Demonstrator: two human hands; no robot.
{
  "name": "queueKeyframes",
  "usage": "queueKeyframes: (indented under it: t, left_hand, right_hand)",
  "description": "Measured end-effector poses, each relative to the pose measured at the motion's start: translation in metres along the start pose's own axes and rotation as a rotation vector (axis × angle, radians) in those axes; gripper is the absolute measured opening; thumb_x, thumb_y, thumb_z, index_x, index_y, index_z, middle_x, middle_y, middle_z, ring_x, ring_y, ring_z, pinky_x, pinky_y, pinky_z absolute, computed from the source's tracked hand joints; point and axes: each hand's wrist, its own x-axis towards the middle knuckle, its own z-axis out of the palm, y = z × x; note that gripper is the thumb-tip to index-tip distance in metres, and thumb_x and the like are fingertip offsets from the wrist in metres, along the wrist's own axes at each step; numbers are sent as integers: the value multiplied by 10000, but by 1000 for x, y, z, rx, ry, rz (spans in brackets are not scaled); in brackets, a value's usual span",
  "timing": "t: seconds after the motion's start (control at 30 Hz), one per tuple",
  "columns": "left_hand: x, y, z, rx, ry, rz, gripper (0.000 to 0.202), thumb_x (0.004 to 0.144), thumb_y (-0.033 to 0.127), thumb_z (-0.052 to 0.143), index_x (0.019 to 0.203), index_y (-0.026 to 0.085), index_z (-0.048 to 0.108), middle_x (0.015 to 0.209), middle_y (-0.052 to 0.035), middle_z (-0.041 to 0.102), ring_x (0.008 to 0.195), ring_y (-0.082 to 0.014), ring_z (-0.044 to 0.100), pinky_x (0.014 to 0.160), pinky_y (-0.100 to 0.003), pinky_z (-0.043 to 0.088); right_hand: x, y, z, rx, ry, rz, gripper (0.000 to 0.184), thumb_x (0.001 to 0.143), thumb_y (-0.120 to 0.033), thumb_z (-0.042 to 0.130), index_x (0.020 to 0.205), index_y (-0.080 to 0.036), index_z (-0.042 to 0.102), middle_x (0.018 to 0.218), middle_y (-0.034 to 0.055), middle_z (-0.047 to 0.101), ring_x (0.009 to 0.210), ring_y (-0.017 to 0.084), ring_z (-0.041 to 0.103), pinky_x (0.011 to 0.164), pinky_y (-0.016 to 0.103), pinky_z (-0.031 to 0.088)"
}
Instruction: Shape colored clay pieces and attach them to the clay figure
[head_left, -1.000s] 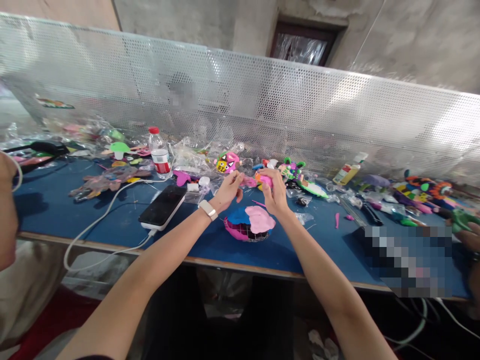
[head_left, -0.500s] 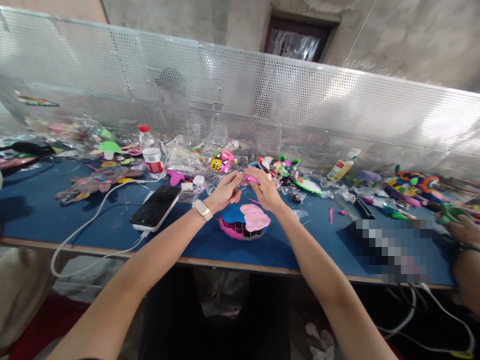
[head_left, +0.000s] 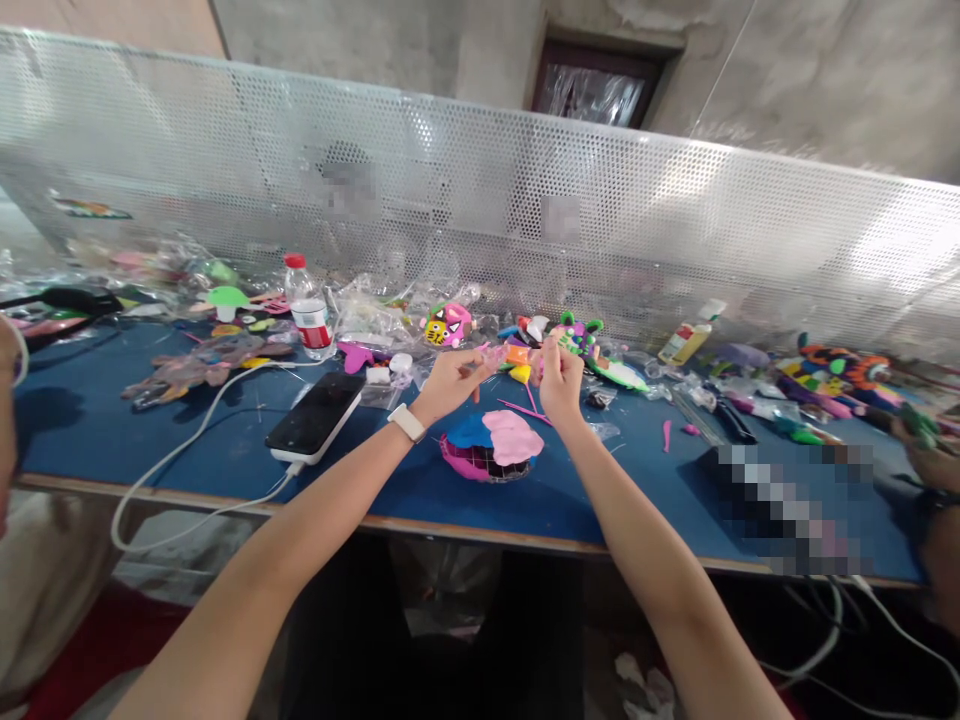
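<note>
My left hand [head_left: 450, 383], with a pale watch band [head_left: 406, 422] at the wrist, pinches a small bit of pink clay [head_left: 492, 356] at its fingertips. Across a short gap my right hand [head_left: 561, 378] is closed, thumb uppermost, with a little pink showing at its fingers. Below both hands, on the blue table, rests a rounded wire-mesh form [head_left: 491, 463] partly covered in magenta, blue and light pink clay [head_left: 514, 437]. Thin pink modelling tools [head_left: 525, 410] lie just behind it. Orange and yellow pieces [head_left: 519, 374] show between the hands.
To the left are a phone [head_left: 319, 412] with a white cable and a red-capped bottle [head_left: 309, 315]. Clay figures [head_left: 448, 325] and plastic bags line the perforated metal screen [head_left: 480, 190]. Another person's hand [head_left: 930, 460] is at the far right, and part of an arm [head_left: 6, 400] at the far left.
My hands have moved apart from each other, each with some pink at the fingers. My right hand has turned and closed. Another person's arm has appeared at the left edge.
</note>
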Motion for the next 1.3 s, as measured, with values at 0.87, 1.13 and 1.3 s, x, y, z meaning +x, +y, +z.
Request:
queueKeyframes:
  t: [0.87,1.13,1.3]
  left_hand:
    - [8,-16,4,-486,170,-279,552,739,508,894,1064,211,560,609,95,588,360,-84,527,381,-200,359]
    - [7,-10,4,-402,209,-288,556,911,423,759,1390,185,608,756,1,695,406,-106,594,425,-233,459]
    - [2,-5,10,-363,62,-256,659,955,439,708,1538,199,517,667,7,666,435,-157,641,443,-252,491]
  right_hand:
    - [4,16,-8,-368,-314,-197,281,929,-509,734,988,-236,766,992,60,768,951,251,721,925,424,562]
    - [2,14,-7,-399,-129,-293,305,1035,-507,577,1127,-247,708,1081,84,758,1012,257,724,955,452,568]
    - [-3,8,-3,-425,-126,-459,285,1100,-394,441,1259,-282,650,1305,94,710,1260,266,655,1102,517,515]
